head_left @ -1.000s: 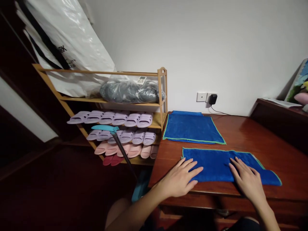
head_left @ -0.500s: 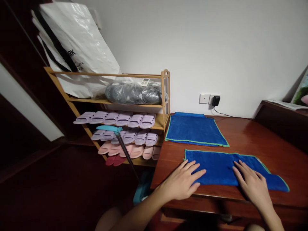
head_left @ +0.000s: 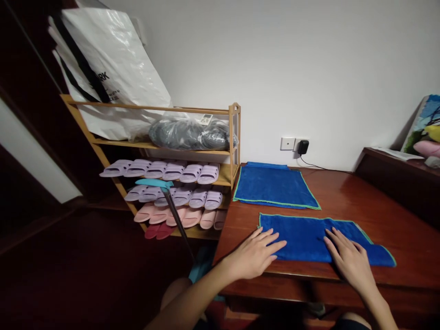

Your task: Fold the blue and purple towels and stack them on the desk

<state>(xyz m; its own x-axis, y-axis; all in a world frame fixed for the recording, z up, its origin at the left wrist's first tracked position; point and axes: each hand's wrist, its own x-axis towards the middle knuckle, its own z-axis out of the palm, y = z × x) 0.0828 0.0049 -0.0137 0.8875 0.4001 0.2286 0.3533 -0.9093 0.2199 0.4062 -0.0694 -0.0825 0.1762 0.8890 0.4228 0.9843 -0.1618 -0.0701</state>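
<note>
A blue towel (head_left: 302,240) with green edging lies folded lengthwise along the front of the wooden table, its right end uneven, with one layer jutting past the other. On its left end rests my left hand (head_left: 256,254), palm down with fingers spread. My right hand (head_left: 349,254) lies flat on the towel's right half, fingers extended and slightly apart. Neither hand grips the cloth. Behind it, nearer the wall, a flat stack of blue towels (head_left: 275,185) with the same green edging sits at the table's back left.
Left of the table (head_left: 357,197) stands a wooden shoe rack (head_left: 234,137) holding several slippers (head_left: 154,168), a white bag (head_left: 113,55) and a plastic-wrapped bundle (head_left: 189,133). A blue-topped handle (head_left: 154,183) leans before it. A black plug (head_left: 303,146) trails its cord along the wall.
The view has shifted slightly, so the table and towels appear a little further left. Both hands stay in the same places on the folded towel.
</note>
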